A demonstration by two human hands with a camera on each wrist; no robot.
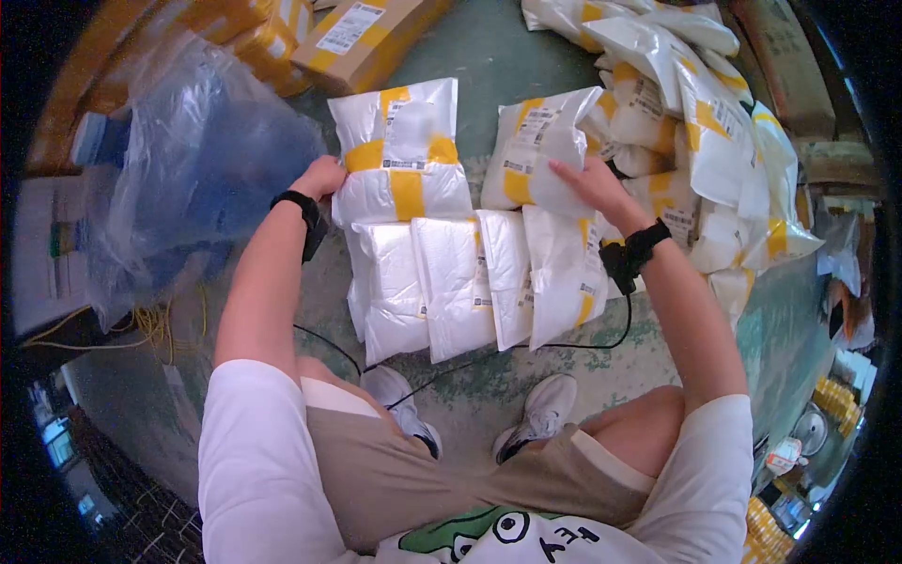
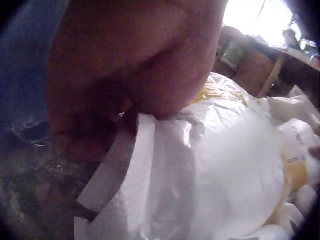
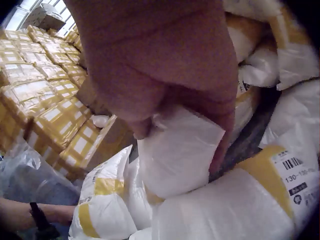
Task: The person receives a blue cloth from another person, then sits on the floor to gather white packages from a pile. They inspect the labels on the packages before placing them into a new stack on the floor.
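Observation:
At the left edge of a plump white poly mailer (image 1: 442, 193) with yellow tape and a label, my left hand (image 1: 325, 177) pinches the bag's edge between thumb and fingers. The left wrist view shows that mailer (image 2: 215, 165) close up beneath the hand. My right hand (image 1: 601, 188) grips the right side of another taped white mailer (image 1: 554, 155), thumb on its upper face. In the right wrist view its corner (image 3: 180, 150) sits within the curl of the fingers. Just in front, several white mailers (image 1: 456, 273) stand leaning in a row, overlapping one another.
A heap of taped white mailers (image 1: 723, 132) lies to the right. Cardboard boxes (image 1: 376, 38) with yellow tape stand at the back left. A clear plastic bag over something blue (image 1: 207, 141) is at the left. A black cable (image 1: 573, 346) crosses the green floor (image 1: 451, 376) near the shoes.

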